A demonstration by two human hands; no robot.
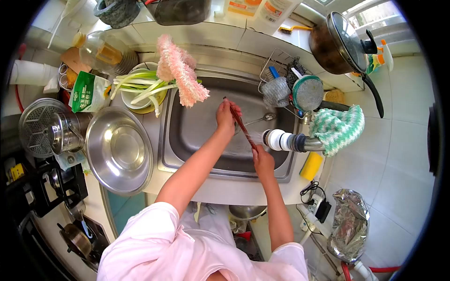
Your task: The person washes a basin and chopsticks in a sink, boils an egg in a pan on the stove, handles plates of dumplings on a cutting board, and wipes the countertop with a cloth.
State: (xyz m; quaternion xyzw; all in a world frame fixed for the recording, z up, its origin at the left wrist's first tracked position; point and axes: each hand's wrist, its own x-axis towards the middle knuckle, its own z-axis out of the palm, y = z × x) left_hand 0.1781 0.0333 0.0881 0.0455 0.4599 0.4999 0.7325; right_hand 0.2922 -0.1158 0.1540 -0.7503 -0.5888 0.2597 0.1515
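Over the sink point(281, 166), a bunch of dark reddish-brown chopsticks point(242, 124) slants between my two hands. Closed around their upper end is my left hand point(227, 116). The lower end is gripped by my right hand point(263, 161), close to the faucet nozzle point(276, 139), where water sprays across the chopsticks. A metal spoon point(268, 116) lies on the sink bottom, behind the chopsticks. How many chopsticks there are I cannot tell.
A steel bowl point(110, 159) sits left of the sink, with green onions point(145, 86) behind it. A pink cloth point(180, 70) hangs over the sink's rear left. On the right are a wire rack point(274, 61), a green-striped cloth point(337, 129), a yellow sponge point(311, 166) and a lidded pot point(330, 47).
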